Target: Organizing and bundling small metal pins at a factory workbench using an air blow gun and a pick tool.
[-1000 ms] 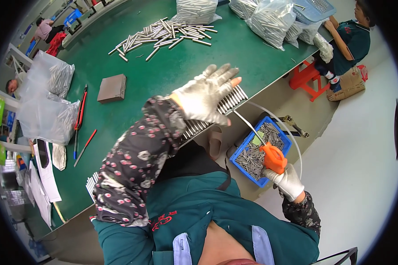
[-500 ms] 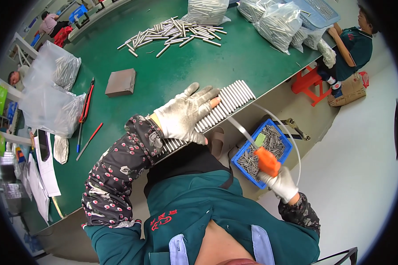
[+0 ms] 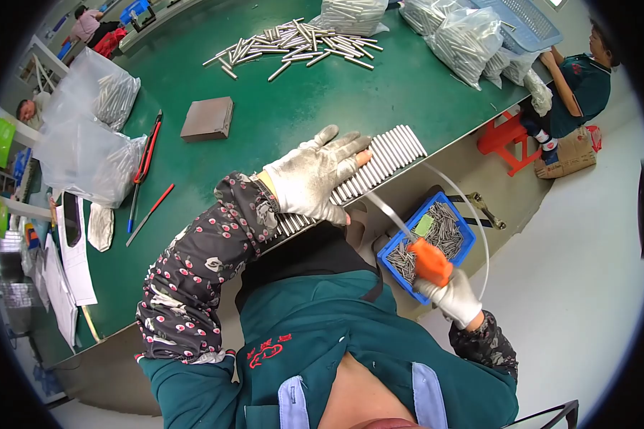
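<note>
My left hand (image 3: 311,175), in a worn white glove with some bare fingertips, lies flat with its fingers spread over a row of short metal rods (image 3: 390,154). The rods lie side by side along the table's near edge, and part of the row is hidden under the palm and sleeve. My right hand (image 3: 451,297), also gloved, is closed round an orange air gun (image 3: 431,262). Its long pale nozzle points up and left toward the rods at the table edge. A white hose (image 3: 486,250) curves from the table edge down beside my right hand.
Under the right hand stands a blue crate (image 3: 469,239) of metal pins. On the green table (image 3: 279,107) are a loose rod pile (image 3: 297,46), a brown block (image 3: 207,119), red-handled pliers (image 3: 147,154) and bags of rods (image 3: 465,46). A person (image 3: 583,79) sits at the right.
The view has shifted a little, so the table things sit slightly further right. Both hands keep nearly the same places; the left stays on the rods and the right keeps hold of the air gun.
</note>
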A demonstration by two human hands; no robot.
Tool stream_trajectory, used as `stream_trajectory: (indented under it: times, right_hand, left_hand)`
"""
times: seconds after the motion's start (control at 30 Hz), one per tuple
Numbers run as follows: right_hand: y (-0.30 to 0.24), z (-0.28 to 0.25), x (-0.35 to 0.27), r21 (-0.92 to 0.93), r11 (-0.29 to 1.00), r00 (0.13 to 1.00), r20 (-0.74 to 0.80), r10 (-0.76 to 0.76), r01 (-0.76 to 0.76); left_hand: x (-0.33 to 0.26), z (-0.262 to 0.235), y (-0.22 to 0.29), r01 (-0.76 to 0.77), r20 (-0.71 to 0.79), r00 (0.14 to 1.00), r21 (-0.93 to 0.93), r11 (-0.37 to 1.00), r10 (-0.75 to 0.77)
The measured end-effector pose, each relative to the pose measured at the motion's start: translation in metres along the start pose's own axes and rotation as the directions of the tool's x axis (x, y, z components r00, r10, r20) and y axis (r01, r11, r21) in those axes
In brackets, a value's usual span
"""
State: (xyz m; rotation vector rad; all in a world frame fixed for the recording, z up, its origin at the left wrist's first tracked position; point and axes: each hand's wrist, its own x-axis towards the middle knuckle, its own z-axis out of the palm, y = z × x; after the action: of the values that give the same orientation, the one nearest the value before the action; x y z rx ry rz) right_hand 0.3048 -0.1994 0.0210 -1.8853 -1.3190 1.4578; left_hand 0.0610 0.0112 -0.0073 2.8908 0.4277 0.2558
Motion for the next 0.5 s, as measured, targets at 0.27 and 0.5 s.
stream_trajectory:
  times: [0.27, 0.5]
  right_hand:
    - [0.006, 0.007, 0.001, 0.022, 0.999, 1.000, -0.004, -0.024, 0.024]
    - [0.007, 0.009, -0.001, -0.076, 0.991, 0.993, -0.015, -0.115, 0.113]
  left_hand:
    - [0.000, 0.001, 0.000, -0.008, -0.005, 1.000, -0.003, 1.000, 0.008]
    - [-0.002, 0.003, -0.003, -0.026, -0.028, 0.999, -0.011, 1.000, 0.026]
